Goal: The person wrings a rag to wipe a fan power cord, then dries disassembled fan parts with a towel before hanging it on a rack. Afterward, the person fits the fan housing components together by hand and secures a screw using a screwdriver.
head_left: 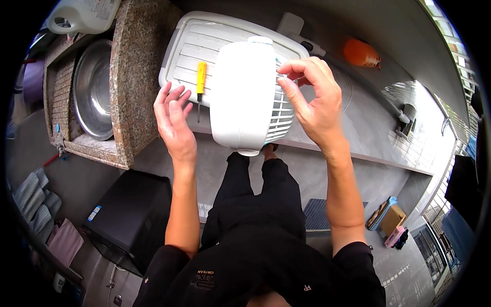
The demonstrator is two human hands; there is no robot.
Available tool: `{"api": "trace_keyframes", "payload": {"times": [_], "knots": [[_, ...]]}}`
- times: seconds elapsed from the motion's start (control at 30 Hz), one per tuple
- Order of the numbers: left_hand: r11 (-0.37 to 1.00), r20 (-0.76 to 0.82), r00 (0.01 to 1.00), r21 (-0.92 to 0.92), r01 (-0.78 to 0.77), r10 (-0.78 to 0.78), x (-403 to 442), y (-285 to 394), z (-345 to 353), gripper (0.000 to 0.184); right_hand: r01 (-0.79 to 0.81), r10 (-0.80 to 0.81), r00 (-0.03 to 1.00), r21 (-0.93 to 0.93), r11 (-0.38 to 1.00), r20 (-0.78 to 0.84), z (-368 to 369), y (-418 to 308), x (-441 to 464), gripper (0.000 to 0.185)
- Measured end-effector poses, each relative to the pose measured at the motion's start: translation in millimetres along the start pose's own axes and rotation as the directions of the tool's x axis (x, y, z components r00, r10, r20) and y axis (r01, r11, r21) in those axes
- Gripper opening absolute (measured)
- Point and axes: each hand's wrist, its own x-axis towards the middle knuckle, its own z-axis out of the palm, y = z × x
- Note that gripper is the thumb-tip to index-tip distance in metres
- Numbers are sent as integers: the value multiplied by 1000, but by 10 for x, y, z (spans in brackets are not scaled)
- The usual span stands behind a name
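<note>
A white rounded fan-like housing [240, 94] with a slatted grille [281, 115] on its right side rests at the edge of a white lidded box [192, 56]. My right hand [314, 97] is at the grille's upper right, thumb and forefinger close together; whether something small is between them I cannot make out. My left hand [176, 123] stands just left of the housing, fingers spread, holding nothing. Between the left hand and the housing lies a yellow-handled screwdriver [201, 79] on the box, its shaft reaching past the box's near edge.
The box stands on a grey counter [358, 123]. Behind it is a white device [291, 25]; an orange bag [361, 52] lies farther right, before another small fan [406, 117]. At left are a granite sink surround [135, 71] and metal basin [94, 89]. A black cabinet [130, 204] stands below.
</note>
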Motion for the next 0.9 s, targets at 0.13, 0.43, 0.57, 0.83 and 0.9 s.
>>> {"api": "trace_keyframes", "payload": {"times": [0.13, 0.43, 0.57, 0.83, 0.9], "knots": [[644, -10, 998, 765, -31, 60, 252, -1081, -305, 56, 11, -11, 1000, -10, 1000, 3, 1, -29, -4, 16], [630, -31, 999, 776, 10, 22, 244, -1173, -136, 21, -45, 45, 999, 28, 999, 14, -12, -49, -39, 23], [668, -49, 956, 726, -163, 288, 104, -463, -463, 24, -46, 52, 997, 92, 995, -59, -58, -42, -61, 30], [544, 736, 565, 319, -776, 373, -30, 1588, 25, 32, -208, 38, 961, 626, 752, 273, -576, -478, -176, 64], [556, 811, 489, 257, -790, 321, -64, 1583, 186, 40, -18, -138, 927, 410, 912, 347, -766, -504, -197, 43]]}}
